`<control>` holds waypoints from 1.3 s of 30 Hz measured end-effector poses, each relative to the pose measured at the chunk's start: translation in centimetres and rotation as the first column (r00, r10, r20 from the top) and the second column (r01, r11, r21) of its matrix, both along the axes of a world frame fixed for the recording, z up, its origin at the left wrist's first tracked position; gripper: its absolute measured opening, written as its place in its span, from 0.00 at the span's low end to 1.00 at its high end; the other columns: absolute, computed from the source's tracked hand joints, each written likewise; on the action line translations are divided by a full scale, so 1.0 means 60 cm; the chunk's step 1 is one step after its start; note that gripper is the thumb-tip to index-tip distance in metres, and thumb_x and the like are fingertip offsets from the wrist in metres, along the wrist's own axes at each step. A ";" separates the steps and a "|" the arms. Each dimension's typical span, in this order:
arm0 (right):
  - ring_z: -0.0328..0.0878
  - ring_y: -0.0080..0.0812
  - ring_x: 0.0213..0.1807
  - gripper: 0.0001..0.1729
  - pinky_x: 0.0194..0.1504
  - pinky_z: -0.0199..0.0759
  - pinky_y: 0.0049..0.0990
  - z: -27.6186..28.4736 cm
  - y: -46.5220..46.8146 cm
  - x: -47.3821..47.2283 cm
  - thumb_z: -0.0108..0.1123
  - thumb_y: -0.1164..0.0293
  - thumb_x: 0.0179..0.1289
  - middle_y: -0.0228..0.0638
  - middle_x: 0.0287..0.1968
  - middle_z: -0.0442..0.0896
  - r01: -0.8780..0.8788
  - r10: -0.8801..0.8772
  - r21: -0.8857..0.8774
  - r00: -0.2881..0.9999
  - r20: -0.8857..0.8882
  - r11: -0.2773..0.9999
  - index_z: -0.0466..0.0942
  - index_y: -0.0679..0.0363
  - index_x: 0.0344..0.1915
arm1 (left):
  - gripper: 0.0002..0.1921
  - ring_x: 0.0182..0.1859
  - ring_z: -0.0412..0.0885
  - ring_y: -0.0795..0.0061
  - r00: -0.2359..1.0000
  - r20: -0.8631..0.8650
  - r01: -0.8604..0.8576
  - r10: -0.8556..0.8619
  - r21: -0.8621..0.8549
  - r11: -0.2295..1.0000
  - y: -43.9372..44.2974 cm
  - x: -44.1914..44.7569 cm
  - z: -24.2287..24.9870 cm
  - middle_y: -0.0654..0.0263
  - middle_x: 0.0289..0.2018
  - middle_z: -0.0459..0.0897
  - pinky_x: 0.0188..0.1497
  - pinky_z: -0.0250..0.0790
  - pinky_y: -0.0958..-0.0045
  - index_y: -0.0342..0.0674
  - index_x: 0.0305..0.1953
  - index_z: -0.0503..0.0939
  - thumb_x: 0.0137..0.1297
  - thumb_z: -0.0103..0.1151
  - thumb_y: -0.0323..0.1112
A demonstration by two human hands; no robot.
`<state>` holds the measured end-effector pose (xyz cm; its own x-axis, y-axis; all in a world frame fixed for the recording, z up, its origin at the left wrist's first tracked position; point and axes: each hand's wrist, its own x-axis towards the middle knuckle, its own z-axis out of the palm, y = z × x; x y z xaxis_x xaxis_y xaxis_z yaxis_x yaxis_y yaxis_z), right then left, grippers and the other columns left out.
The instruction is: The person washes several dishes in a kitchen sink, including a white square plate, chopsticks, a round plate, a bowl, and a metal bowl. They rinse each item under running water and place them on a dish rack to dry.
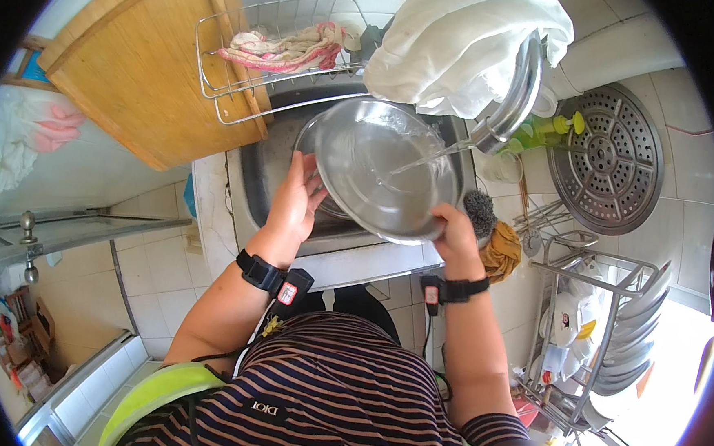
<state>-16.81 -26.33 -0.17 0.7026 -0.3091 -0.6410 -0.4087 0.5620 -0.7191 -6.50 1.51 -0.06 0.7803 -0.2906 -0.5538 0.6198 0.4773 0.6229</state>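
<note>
A shiny metal bowl (385, 169) is held tilted over the sink (262, 174). My right hand (454, 232) grips its near right rim, thumb on the inner side. At the left rim my left hand (297, 198) has its palm turned toward the bowl and its fingers apart; the fingertips are at the rim, and whether they bear any weight is unclear. Water runs from the curved metal faucet (514, 104) into the bowl. Beneath it, mostly hidden, another round metal vessel (307, 134) sits in the sink.
A white cloth (460, 45) drapes over the faucet. Behind the sink stands a wire rack (230, 86) with a rag (288, 47). A wooden board (152, 57) leans at left. Right are a steel-wool scrubber (479, 212), brown cloth (502, 253), green pump bottle (540, 130), steamer plate (606, 158) and dish rack (599, 268).
</note>
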 end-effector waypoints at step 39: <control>0.79 0.37 0.47 0.24 0.49 0.74 0.31 0.019 0.008 -0.007 0.54 0.76 0.58 0.43 0.48 0.80 -0.045 0.068 -0.284 0.995 0.069 0.958 0.70 0.72 0.56 | 0.24 0.55 0.78 0.65 0.958 -0.132 0.223 -0.255 -0.216 0.951 -0.015 -0.012 0.033 0.60 0.54 0.79 0.61 0.69 0.59 0.36 0.61 0.69 0.70 0.56 0.43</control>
<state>-17.21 -25.88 0.94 0.7682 -0.4276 -0.4765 -0.3708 0.3095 -0.8756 -7.20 0.63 1.94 0.5829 -0.5731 -0.5760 0.8125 0.4064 0.4179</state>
